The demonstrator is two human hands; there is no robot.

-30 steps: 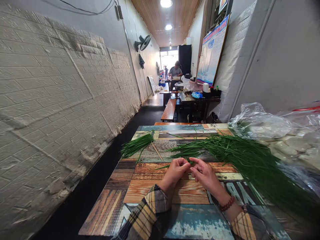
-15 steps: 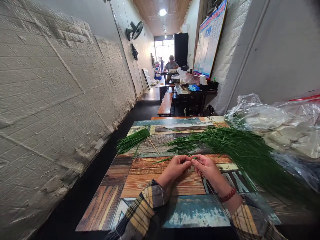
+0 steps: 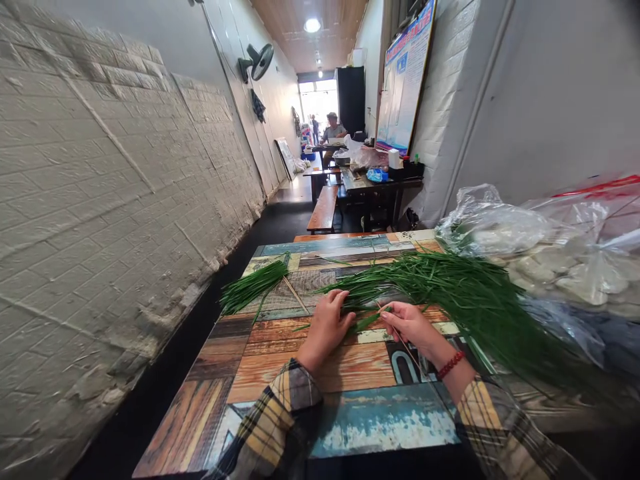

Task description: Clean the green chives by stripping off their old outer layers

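Note:
My right hand (image 3: pixel 411 328) is closed in a pinch on a thin wooden skewer (image 3: pixel 406 347) that slants down toward the table's near edge. A few green chive blades (image 3: pixel 367 323) lie at its fingertips, reaching left toward my other hand. Whether they are threaded on the skewer I cannot tell. My left hand (image 3: pixel 327 328) is open at the near left edge of a large heap of long chives (image 3: pixel 450 283), thumb apart from the fingers. Its fingertips partly hide the leaves there. At the table's far left lies a neat bundle of chives (image 3: pixel 254 287), a thin stick (image 3: pixel 296 295) beside it.
The wood-patterned table (image 3: pixel 280 373) stretches ahead of me. Clear plastic bags (image 3: pixel 555 247) with pale contents crowd its right side. Farther off stand a bench (image 3: pixel 323 208), a table with a blue packet (image 3: pixel 377 175), and a seated person (image 3: pixel 333 130). A brick-textured wall (image 3: pixel 110 200) runs along the left.
My hands were together at the skewer; now the left has moved away, left and forward to the chive heap, its fingers opened. The right keeps its pinch. The view has turned slightly right.

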